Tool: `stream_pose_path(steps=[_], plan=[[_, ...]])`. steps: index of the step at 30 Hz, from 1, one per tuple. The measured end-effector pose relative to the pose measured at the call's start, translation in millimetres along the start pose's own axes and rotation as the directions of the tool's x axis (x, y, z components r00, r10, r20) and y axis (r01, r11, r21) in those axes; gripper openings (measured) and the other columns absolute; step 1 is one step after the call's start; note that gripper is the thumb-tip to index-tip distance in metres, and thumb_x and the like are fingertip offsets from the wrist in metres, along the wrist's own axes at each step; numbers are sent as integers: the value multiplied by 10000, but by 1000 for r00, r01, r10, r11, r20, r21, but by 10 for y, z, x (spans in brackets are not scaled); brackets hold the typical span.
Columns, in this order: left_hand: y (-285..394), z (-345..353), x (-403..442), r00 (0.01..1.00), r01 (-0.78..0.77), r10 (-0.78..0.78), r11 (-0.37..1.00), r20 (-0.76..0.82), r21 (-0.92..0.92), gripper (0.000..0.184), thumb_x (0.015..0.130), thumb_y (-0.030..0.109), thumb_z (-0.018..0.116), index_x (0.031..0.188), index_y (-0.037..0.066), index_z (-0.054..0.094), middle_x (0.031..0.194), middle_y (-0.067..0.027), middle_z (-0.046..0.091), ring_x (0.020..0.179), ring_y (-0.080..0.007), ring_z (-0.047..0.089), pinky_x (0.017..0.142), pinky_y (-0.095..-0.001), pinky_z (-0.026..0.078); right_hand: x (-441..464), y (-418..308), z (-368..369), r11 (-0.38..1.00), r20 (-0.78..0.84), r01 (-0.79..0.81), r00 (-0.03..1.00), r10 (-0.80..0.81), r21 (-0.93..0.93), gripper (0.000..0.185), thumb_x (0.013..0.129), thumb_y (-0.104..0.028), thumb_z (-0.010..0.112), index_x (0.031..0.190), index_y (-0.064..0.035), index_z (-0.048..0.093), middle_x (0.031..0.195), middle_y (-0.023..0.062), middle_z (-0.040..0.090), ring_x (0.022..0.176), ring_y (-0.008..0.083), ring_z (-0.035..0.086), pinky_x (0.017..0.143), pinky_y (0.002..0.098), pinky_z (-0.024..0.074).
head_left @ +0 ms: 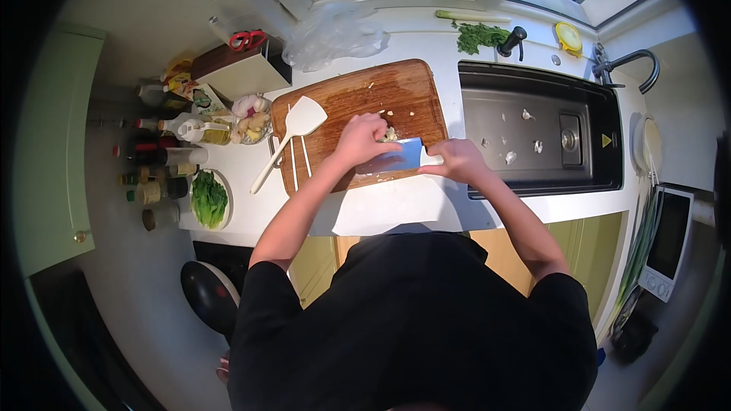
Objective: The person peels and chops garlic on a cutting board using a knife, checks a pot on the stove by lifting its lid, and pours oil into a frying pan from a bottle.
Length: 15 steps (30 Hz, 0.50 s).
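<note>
My right hand point(461, 160) is closed around the white handle point(432, 159) of a kitchen cleaver point(401, 156), whose broad blade looks blue in the light and lies low over the front of a wooden cutting board point(411, 84). Curled fingers of my left hand point(362, 138) are at the blade's far side, with the thumb close to the blade; what they hold, if anything, is hidden. Small pale chopped pieces, apparently garlic point(391, 135), lie beside those fingertips, and a few bits are scattered farther back. A white spatula point(306, 116) and a pair of pale chopsticks point(306, 157) rest on the board's left side.
To the right is a black sink point(476, 80) with white scraps and a dark faucet point(647, 68). Leafy greens fill a plate point(228, 192) at left, near several bottles point(205, 132). Behind stand a knife block point(244, 72) with red scissors and a plastic bag point(335, 38).
</note>
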<state>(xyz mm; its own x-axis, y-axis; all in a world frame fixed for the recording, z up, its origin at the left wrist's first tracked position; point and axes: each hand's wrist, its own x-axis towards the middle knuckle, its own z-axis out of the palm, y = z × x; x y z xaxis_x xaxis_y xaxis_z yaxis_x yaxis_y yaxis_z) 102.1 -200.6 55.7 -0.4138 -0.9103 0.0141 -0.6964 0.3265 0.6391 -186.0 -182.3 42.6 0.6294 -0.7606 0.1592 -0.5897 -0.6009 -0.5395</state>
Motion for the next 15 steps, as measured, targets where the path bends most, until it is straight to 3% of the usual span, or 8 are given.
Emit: stream_pose_path(steps=[1,4,5,8,9,12,15], plan=[[126,30,19,1000,-1,1,1000,-15,-7,559,747,425,841,635,79,417,692,-53,499,739,-275,523,738,-391,388,16,-26,-6,998,-67,56,996,-56,5,514,747,-578,799,872,-82,747,856,89,735,781,310,700,695,409,553],[-74,203,32,988,65,-44,988,-148,141,532,783,394,822,620,79,426,681,-62,489,738,-277,522,733,-394,386,71,-105,-46,1000,55,11,998,-11,-2,496,730,-557,820,862,-86,742,832,80,731,769,302,701,674,404,555],[-137,160,-15,980,92,-74,991,-184,94,505,783,355,827,618,75,440,672,-67,480,744,-274,528,727,-400,387,60,-97,-48,1000,43,15,999,-15,-2,492,731,-553,821,863,-86,741,820,80,727,768,303,701,675,403,555],[-211,-17,-98,981,141,-152,985,-118,-95,515,755,353,847,619,75,436,668,-66,478,736,-275,532,725,-400,390,34,-73,-50,1000,15,-2,1000,2,-7,481,736,-543,823,867,-88,740,795,79,720,763,303,699,677,398,555],[-207,-68,-144,993,44,-52,996,-105,-81,526,733,361,861,624,77,432,665,-63,475,716,-280,530,709,-395,391,32,-61,-57,1000,21,-19,1000,19,-14,478,737,-540,823,868,-88,739,793,79,718,760,302,698,678,398,555],[-199,-150,-169,997,-56,54,997,63,44,539,746,420,842,618,75,448,660,-63,495,731,-275,550,720,-384,395,1,-25,-77,999,-6,-10,1000,9,-50,473,751,-550,808,848,-94,726,807,73,715,764,297,694,675,403,550],[-391,-24,-108,997,54,-49,996,-65,74,519,782,430,818,622,73,477,679,-78,524,740,-287,553,726,-394,396,-58,46,-125,998,81,-16,997,22,-64,470,763,-560,794,812,-102,699,818,66,709,776,294,688,665,411,542]])
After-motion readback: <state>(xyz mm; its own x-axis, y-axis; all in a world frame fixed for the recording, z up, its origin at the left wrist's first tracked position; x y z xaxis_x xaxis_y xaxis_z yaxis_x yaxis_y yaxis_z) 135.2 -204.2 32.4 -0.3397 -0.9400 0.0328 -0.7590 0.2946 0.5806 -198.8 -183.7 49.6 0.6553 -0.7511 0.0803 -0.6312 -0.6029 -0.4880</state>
